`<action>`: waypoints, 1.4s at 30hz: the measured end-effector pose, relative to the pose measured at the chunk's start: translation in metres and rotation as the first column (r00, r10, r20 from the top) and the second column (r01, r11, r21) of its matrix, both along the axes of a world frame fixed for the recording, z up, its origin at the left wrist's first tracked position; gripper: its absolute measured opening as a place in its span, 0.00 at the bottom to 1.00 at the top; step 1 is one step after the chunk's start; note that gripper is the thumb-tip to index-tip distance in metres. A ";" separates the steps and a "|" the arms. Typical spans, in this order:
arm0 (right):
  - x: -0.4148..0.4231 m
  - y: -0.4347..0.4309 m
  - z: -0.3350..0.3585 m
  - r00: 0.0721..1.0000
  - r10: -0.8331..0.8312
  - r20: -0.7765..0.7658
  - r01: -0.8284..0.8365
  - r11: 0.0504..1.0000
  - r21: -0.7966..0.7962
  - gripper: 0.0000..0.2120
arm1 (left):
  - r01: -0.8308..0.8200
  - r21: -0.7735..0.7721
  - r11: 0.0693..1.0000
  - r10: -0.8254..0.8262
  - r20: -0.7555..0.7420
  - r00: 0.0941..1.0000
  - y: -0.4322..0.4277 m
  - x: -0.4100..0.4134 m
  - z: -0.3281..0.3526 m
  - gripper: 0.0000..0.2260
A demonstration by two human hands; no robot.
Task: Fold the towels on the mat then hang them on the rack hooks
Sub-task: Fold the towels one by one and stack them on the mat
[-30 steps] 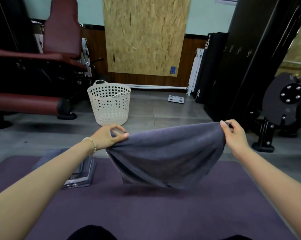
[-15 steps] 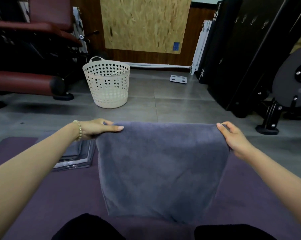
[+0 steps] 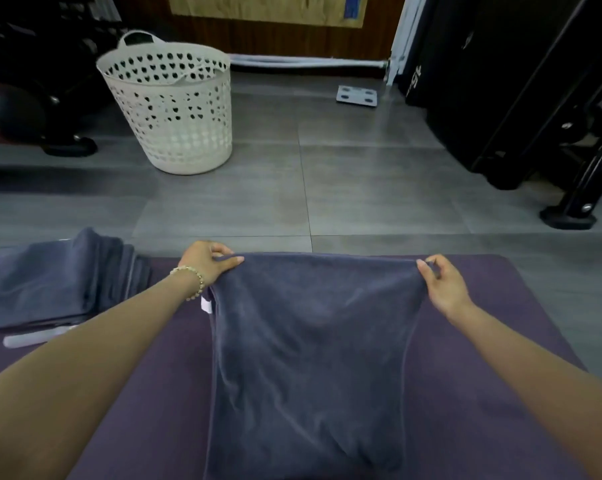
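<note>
A grey-blue towel lies spread lengthwise on the purple mat, its far edge near the mat's far border. My left hand pinches the towel's far left corner. At the far right corner, my right hand pinches the cloth between thumb and fingers. A small white label sticks out at the towel's left edge. A stack of folded grey-blue towels sits at the mat's far left corner. The rack's hooks are out of frame.
A white perforated laundry basket stands on the grey tiled floor beyond the mat, to the left. A black rack and machine base fill the right side. A white bathroom scale lies by the wall. Gym equipment sits far left.
The towel has gone from hanging in the air between my hands to lying flat on the mat. Both hands came down and forward, still pinching its far corners. My view tilted downward.
</note>
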State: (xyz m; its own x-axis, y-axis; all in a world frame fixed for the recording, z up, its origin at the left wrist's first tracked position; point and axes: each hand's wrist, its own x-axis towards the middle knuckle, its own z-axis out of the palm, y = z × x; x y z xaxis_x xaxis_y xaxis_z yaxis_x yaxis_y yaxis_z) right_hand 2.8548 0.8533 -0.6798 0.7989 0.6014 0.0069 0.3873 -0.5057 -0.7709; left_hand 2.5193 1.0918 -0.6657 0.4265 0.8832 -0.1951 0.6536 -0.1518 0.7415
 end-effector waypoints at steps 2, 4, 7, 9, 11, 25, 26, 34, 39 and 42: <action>0.014 0.017 -0.016 0.999 -0.002 0.044 0.006 0.997 -0.076 0.09 | -0.037 0.043 0.998 0.037 0.001 0.999 0.018 0.016 -0.019 0.05; 0.031 0.043 -0.042 0.998 -0.037 0.055 0.041 0.997 -0.071 0.09 | -0.059 0.067 0.996 0.059 0.001 0.998 0.041 0.037 -0.048 0.05; 0.045 0.075 -0.091 0.976 -0.115 -0.183 0.119 0.993 0.011 0.06 | -0.106 0.035 0.994 0.106 0.014 0.994 0.069 0.060 -0.097 0.05; 0.047 0.084 -0.129 0.940 -0.151 -0.306 0.175 0.983 0.053 0.02 | -0.163 0.007 0.987 0.163 0.022 0.986 0.074 0.060 -0.129 0.13; 0.041 0.079 -0.169 0.921 -0.169 -0.351 0.194 0.980 0.040 0.07 | -0.254 -0.038 0.967 0.252 -0.043 0.967 0.063 0.048 -0.161 0.24; -0.023 -0.046 -0.232 0.852 -0.162 -0.497 0.037 0.968 -0.250 0.15 | -0.100 -0.460 0.882 -0.006 -0.224 0.975 -0.053 -0.027 -0.241 0.18; -0.027 -0.054 -0.233 0.846 -0.159 -0.510 0.015 0.961 -0.275 0.13 | -0.096 -0.494 0.864 -0.009 -0.206 0.979 -0.066 -0.031 -0.239 0.16; -0.078 -0.117 -0.239 0.919 -0.103 -0.381 -0.084 0.892 -0.445 0.09 | -0.191 -0.372 0.908 0.138 -0.165 0.977 -0.149 -0.067 -0.246 0.12; -0.114 -0.147 -0.246 0.899 -0.263 -0.351 0.131 0.924 -0.358 0.17 | -0.299 -0.287 0.910 0.264 -0.153 0.952 -0.161 -0.072 -0.245 0.12; -0.110 -0.155 -0.239 0.928 -0.237 -0.287 0.164 0.953 -0.255 0.16 | -0.287 -0.269 0.919 0.250 -0.165 0.954 -0.153 -0.082 -0.244 0.13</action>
State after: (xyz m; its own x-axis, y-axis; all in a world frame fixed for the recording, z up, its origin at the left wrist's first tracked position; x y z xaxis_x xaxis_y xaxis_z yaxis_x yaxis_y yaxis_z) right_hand 2.7452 0.6986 -0.9191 0.8426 0.3851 -0.3765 0.0190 -0.7200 -0.6938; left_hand 2.4378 0.9390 -0.9101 0.1369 0.8591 -0.4932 0.7297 0.2493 0.6368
